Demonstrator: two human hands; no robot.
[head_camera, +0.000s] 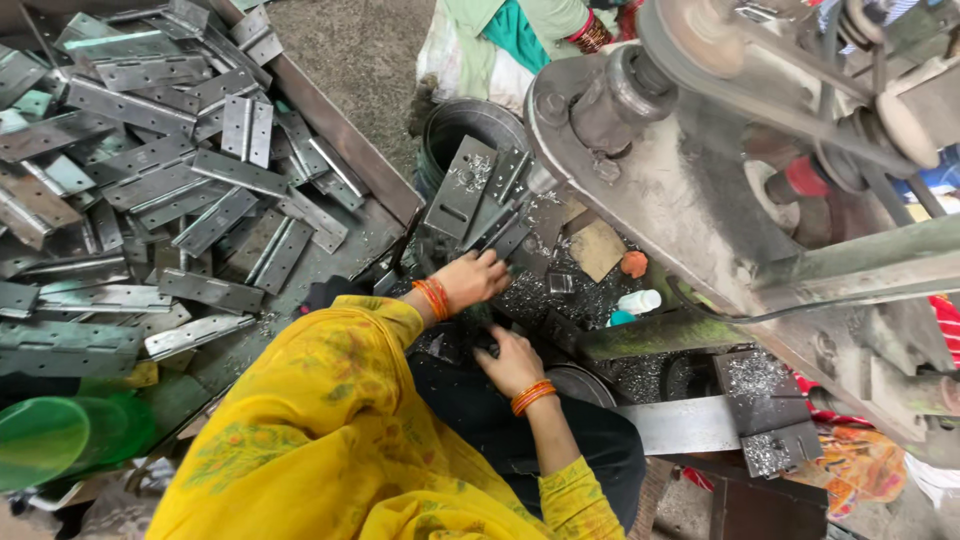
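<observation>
My left hand (474, 278), with orange bangles at the wrist, is curled around the lower end of a dark metal hinge plate (505, 240) in a leaning stack beside the machine. My right hand (510, 362), also bangled, lies knuckles up just below it, on a dark patch strewn with metal shavings (560, 300). Its fingertips are tucked under and hidden. A larger grey hinge plate (460, 188) leans behind the stack. My yellow patterned sleeve (330, 420) fills the lower middle.
A big tray (385, 185) on the left holds several grey hinge plates (200, 150). A heavy grey machine (720, 170) with a belt wheel spans the right. A round metal tub (470, 125), a green plastic container (60, 435) and another person's clothing (500, 40) are nearby.
</observation>
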